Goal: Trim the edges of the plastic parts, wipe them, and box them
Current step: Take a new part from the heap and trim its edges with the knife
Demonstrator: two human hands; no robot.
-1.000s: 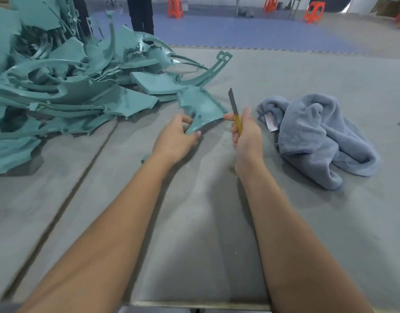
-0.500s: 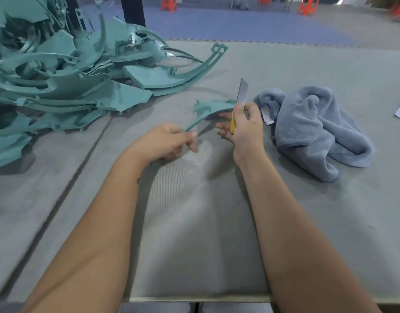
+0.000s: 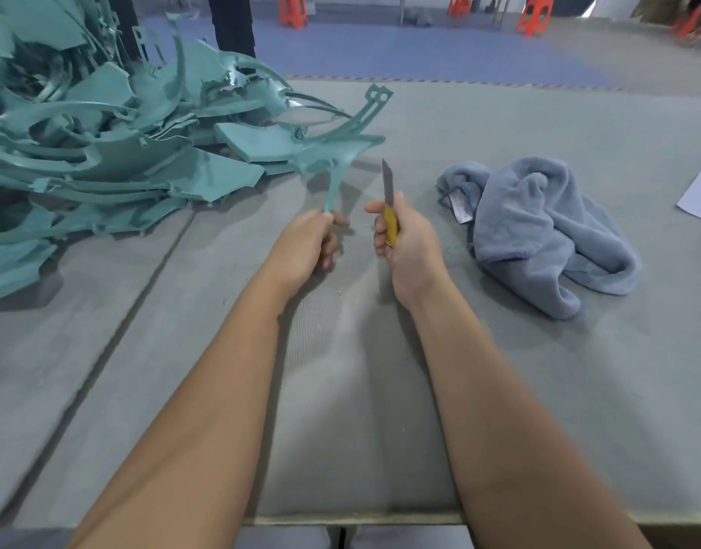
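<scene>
Above the middle of the grey table point(image 3: 380, 390), the left hand point(image 3: 307, 241) grips the narrow stem of a teal plastic part point(image 3: 333, 160), holding it upright and a little blurred, while the right hand point(image 3: 406, 241) is wrapped round the yellow handle of a utility knife point(image 3: 388, 200), blade up and clear of the part. Trimming looks under way on this one piece. The blue-grey cloth point(image 3: 539, 227) lies bunched to the right, apparently unused, and the big heap of teal parts point(image 3: 103, 152) on the left suggests most remain. No box is in view, so wiping and boxing seem ahead.
</scene>
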